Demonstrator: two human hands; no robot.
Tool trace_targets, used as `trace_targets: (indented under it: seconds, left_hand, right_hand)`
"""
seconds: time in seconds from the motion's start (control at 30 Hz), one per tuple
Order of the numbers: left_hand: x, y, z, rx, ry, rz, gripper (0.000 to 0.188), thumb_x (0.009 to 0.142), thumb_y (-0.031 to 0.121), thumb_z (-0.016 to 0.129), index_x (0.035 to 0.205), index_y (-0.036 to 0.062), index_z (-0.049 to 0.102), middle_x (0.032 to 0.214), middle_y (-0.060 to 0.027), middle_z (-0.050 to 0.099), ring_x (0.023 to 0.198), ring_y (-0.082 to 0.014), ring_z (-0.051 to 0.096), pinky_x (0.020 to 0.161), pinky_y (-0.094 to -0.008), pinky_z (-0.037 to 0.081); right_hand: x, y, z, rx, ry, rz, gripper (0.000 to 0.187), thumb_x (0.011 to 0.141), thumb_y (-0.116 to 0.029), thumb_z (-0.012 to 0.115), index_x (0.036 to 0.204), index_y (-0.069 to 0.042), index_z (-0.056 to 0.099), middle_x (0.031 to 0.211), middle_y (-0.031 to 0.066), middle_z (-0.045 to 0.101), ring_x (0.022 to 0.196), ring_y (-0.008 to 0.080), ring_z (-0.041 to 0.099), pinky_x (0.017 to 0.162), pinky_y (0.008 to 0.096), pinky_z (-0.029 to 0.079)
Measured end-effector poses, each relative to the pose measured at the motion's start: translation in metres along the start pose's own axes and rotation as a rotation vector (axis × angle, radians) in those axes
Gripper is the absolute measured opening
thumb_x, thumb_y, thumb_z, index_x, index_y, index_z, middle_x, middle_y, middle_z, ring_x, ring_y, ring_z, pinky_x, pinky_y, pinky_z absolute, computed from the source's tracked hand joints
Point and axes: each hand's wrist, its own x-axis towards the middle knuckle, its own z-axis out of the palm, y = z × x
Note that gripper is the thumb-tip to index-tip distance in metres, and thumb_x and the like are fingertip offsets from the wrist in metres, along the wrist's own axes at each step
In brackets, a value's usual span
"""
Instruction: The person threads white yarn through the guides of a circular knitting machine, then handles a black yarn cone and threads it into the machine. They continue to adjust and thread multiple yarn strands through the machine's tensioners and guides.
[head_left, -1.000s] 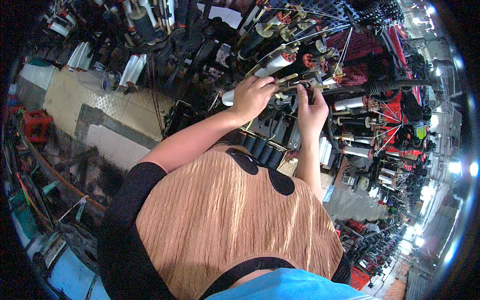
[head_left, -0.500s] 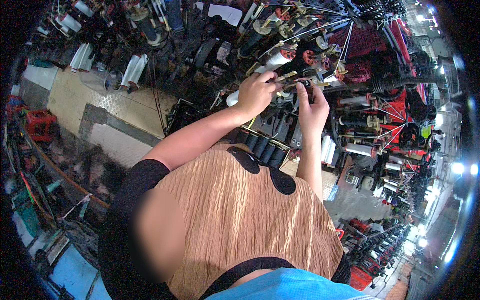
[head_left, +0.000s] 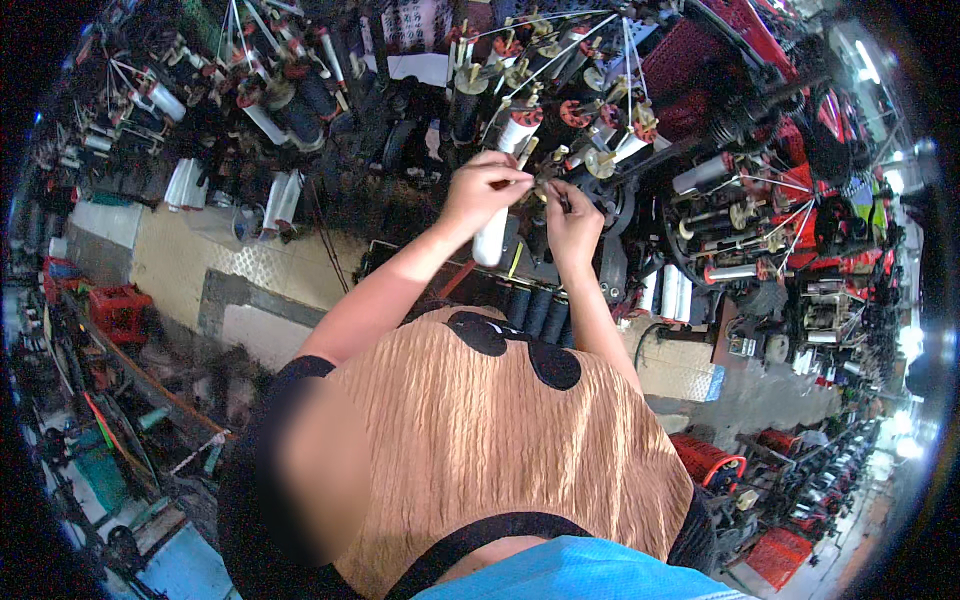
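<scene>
White spool (head_left: 489, 238) is showing in the head view at 12 o'clock from the centre, just beside the left hand (head_left: 482, 198). The right hand (head_left: 576, 228) is staying apart from it, fingertips nearly meeting; what they are gripping, I cannot tell. Dark spools (head_left: 535, 311) are lining up at 6 o'clock from the hands.

Crinkled tan top (head_left: 510, 430); black sleeves (head_left: 246, 500), neckline (head_left: 500, 526), rounded patches (head_left: 555, 368).
</scene>
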Motion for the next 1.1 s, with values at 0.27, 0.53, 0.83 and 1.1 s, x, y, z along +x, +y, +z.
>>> trace_targets:
  seconds: [0.27,0.53,0.83,1.1]
  left_hand:
    - [-0.043,0.035,-0.023,-1.497,0.184,-0.831,0.031,0.095,0.045,0.058,0.112,0.0186,0.053,0.100,-0.0031,0.060,0.097,-0.0241,0.061,0.091,-0.0588,0.048]
    - [-0.053,0.041,-0.069,-1.307,0.112,-0.657,0.050,0.090,0.036,0.061,0.129,0.0063,0.051,0.119,-0.0122,0.056,0.115,-0.0338,0.056,0.106,-0.0496,0.046]
    - [-0.044,0.067,-0.106,0.545,-0.384,-0.229,0.076,0.076,0.028,0.080,0.138,0.0010,0.047,0.108,-0.0090,0.067,0.090,-0.0202,0.066,0.088,-0.0349,0.052]
    - [-0.036,0.084,-0.127,0.111,-0.507,-0.418,0.050,0.086,0.030,0.069,0.129,0.0081,0.058,0.095,-0.0135,0.070,0.079,-0.0223,0.069,0.070,-0.0334,0.056]
  right_hand:
    - [-0.015,0.003,0.009,1.096,0.205,0.521,0.016,0.099,-0.025,0.058,0.105,-0.011,0.058,0.099,0.0073,0.072,0.078,0.0165,0.069,0.052,0.0259,0.044]
    - [0.014,0.063,-0.041,1.333,0.419,0.520,0.010,0.100,-0.019,0.050,0.096,-0.012,0.054,0.088,0.0059,0.064,0.068,0.0141,0.060,0.049,0.0255,0.040]
    - [0.012,0.059,-0.068,1.289,0.314,0.435,0.007,0.100,-0.020,0.053,0.101,-0.014,0.055,0.086,0.0031,0.065,0.072,0.0151,0.065,0.050,0.0268,0.040]
    - [0.023,0.038,-0.078,1.226,0.437,0.590,0.007,0.098,-0.020,0.056,0.095,-0.014,0.055,0.080,0.0014,0.065,0.068,0.0144,0.065,0.048,0.0275,0.039]
